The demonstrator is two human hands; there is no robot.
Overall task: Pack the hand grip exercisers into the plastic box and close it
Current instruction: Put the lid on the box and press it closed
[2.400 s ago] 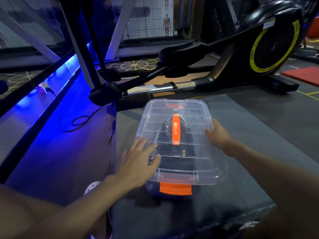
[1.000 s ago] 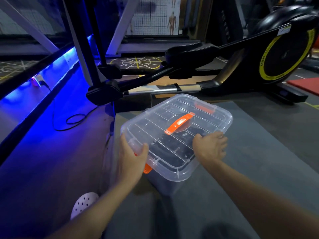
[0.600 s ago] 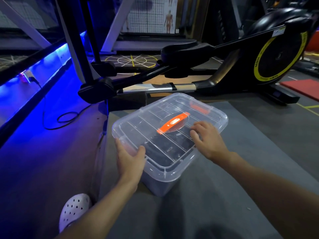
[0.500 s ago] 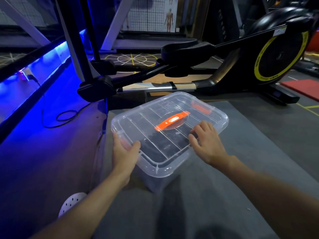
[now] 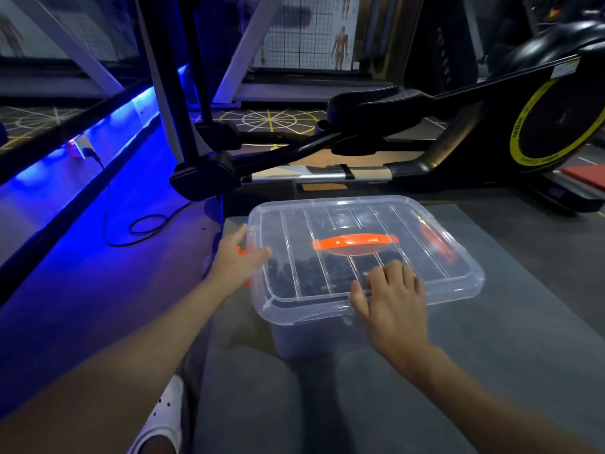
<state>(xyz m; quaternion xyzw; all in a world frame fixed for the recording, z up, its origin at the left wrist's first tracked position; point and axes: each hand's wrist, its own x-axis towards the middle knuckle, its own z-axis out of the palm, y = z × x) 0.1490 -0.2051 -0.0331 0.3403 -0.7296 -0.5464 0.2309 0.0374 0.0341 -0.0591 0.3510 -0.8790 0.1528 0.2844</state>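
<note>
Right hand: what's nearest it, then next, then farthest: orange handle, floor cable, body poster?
1. Handle, on the lid, just past the right hand.
2. Cable, far left.
3. Poster, at the back.

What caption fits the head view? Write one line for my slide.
Left hand at the orange latch, right hand on the lid of the plastic box holding dark exercisers.

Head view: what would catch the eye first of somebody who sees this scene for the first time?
The clear plastic box in the middle, with a bright orange handle on its lid, stands out most; the left hand touches its left end and the right hand rests on the lid's near edge. Behind it stands a black exercise machine with a yellow-ringed wheel, and a blue light strip glows at the left.
</note>
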